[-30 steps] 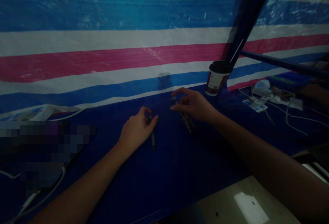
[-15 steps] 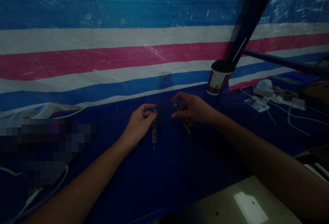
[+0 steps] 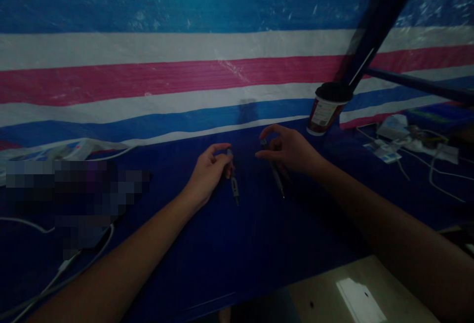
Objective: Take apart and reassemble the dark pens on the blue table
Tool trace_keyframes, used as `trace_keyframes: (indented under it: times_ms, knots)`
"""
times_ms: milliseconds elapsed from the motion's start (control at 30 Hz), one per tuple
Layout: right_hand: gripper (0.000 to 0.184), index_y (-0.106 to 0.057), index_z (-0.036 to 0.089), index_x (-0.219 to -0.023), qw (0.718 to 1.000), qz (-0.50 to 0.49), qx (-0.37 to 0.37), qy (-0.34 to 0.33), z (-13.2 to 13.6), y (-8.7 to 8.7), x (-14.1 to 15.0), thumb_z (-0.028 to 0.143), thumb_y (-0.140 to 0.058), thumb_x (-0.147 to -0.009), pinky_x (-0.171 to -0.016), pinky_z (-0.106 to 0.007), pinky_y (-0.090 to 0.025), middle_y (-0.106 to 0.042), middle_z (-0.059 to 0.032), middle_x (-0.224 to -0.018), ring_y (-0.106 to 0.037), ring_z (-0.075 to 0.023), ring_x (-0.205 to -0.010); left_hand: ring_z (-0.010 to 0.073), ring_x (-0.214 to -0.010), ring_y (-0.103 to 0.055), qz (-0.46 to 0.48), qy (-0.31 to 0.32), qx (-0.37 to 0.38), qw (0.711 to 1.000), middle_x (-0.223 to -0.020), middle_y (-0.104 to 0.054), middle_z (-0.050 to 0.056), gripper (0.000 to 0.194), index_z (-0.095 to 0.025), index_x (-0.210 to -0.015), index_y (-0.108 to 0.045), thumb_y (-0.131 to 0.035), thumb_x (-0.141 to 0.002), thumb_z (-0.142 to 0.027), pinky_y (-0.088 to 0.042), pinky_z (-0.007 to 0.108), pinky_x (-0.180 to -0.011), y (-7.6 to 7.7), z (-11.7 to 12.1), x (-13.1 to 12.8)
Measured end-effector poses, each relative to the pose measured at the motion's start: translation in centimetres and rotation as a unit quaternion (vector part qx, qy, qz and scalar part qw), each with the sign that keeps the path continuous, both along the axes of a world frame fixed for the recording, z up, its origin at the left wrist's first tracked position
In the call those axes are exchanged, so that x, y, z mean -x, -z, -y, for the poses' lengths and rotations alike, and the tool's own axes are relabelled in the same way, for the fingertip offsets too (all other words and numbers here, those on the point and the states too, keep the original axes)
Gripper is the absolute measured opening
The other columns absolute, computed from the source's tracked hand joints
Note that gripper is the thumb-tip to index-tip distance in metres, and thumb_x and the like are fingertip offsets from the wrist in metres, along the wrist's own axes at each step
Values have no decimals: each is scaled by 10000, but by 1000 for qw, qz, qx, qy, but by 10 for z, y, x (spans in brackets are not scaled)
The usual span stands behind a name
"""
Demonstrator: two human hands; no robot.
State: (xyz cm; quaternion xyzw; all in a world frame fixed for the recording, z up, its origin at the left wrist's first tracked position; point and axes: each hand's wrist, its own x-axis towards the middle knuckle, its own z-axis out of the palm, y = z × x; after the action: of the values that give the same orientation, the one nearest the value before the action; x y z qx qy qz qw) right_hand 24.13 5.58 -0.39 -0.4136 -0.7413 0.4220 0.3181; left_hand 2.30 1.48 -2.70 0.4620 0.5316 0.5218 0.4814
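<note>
My left hand (image 3: 210, 172) is closed on a grey pen (image 3: 234, 185), with the thumb and index finger at its upper end. The pen points down towards me, its tip low over the dark blue tabletop (image 3: 222, 249). To the right, my right hand (image 3: 291, 149) has its thumb and index finger apart and its other fingers curled around a second, slim dark pen (image 3: 277, 177). Its clear upper end shows between thumb and index finger; part of the shaft is hidden behind the thumb. The two pens are apart.
A lidded paper cup (image 3: 326, 110) stands at the back right by a blue metal post (image 3: 377, 36). White cables and packets (image 3: 388, 150) lie further right. Blurred-out items and a cable (image 3: 92, 263) are on the left. A striped plastic sheet (image 3: 166, 78) hangs behind.
The view has shifted slightly, moving the scene rightwards. The left pen has turned from nearly upright in view to slanting, its tip now further right. The right hand keeps much the same pose.
</note>
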Motion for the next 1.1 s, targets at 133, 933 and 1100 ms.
trace_keyframes:
  times_ms: [133,933,1100]
  knots:
    - [482,-506,244,-1102,1000,5,-7,3,-1,-1,-1,413,-822,-779,-365,-235,-380,-556,96,-579,-513,-114,-386,118,-484,-544,7,7,5,1000,-602,-625,-25,326,-152,-1138,-609,-661,-820,-197,-405,231,-497,-1,1,-1]
    - [307,-614,183,-1092,989,72,-123,39,-2,5,5,422,-672,-908,-590,-301,-348,-558,38,-623,-512,-139,-578,108,-506,-525,0,53,-33,998,-655,-644,-16,372,-149,-1171,-603,-671,-819,-250,-382,238,-524,4,-1,1]
    - [356,-628,186,-1161,986,66,-148,46,0,1,4,425,-684,-903,-614,-305,-362,-562,40,-630,-508,-141,-580,111,-512,-529,8,56,-32,998,-654,-653,-15,368,-157,-1179,-592,-661,-829,-245,-398,238,-534,4,0,0]
